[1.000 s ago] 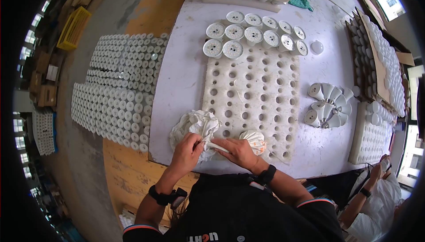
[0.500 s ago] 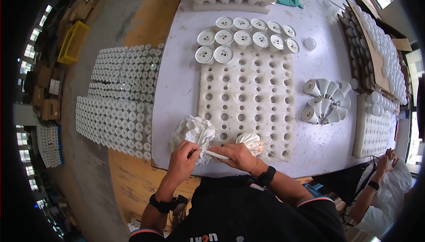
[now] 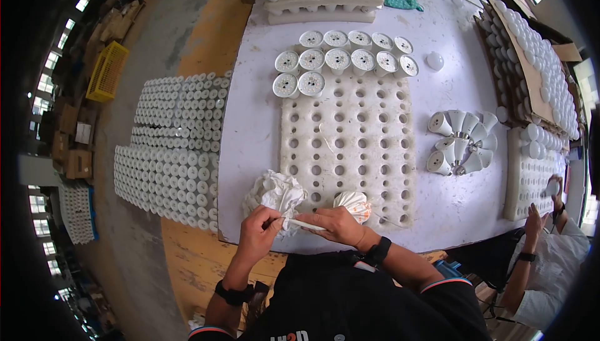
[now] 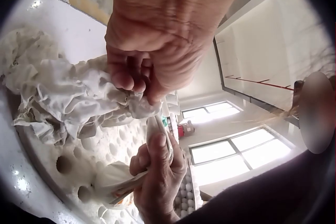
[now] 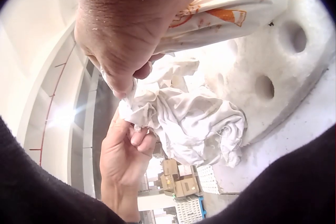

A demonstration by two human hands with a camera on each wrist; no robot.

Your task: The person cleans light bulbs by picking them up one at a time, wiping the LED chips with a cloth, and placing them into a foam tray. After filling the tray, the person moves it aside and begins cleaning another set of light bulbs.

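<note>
A crumpled white cloth lies bunched at the near left of a white foam board with holes. My left hand pinches a gathered part of this cloth between thumb and fingers. Close beside it, my right hand grips a narrow, stretched strip of the white cloth, thumb on top. Right behind the right hand sits a white plastic bag with orange print, bunched on the foam board. The right palm is hidden in the head view.
White bulb housings stand in rows across the board's far end. More housings lie grouped at the right, near a single round cover. Many white pieces fill the area left of the table. Another person works at the right.
Both hands stay close together on the cloth, with the strip between them drawn straighter. The head view has shifted slightly. The other person's hands have moved up toward the board at the right.
</note>
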